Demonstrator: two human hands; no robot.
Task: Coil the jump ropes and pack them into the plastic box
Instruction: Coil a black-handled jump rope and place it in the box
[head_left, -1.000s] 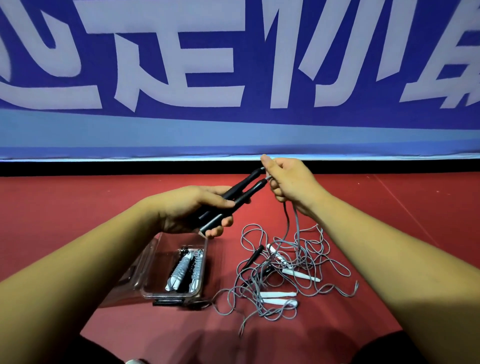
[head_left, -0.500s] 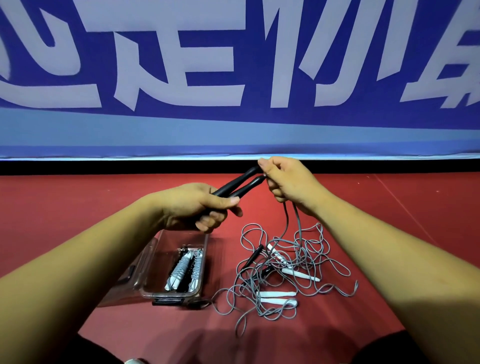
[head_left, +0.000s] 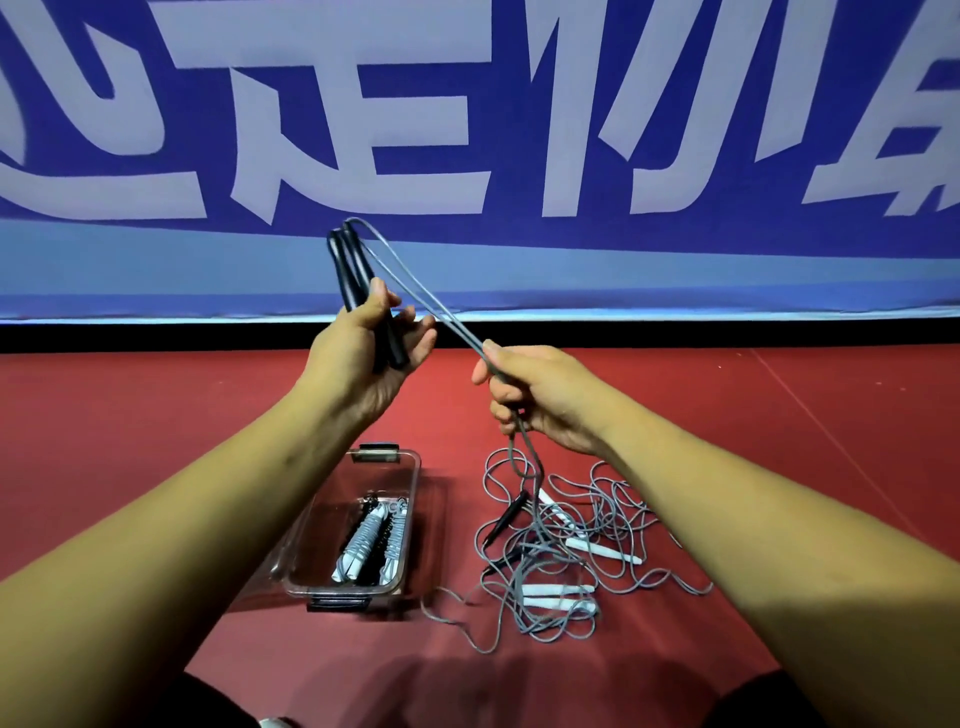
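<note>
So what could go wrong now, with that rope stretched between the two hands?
Two things, I'd guess. The gray cord runs from the black handles in the left hand through the right hand down into the tangled pile on the floor, so winding it may snag and drag the other ropes' white handles. Also, the left hand grips only the handles' lower halves, so a hard tug might twist them loose.

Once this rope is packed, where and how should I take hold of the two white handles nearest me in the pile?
Take both white handles together across their middles, coming straight down from above. They lie flat on the floor, side by side and parallel, so one pinch should span both; grey cord loops crowd their ends.
</note>
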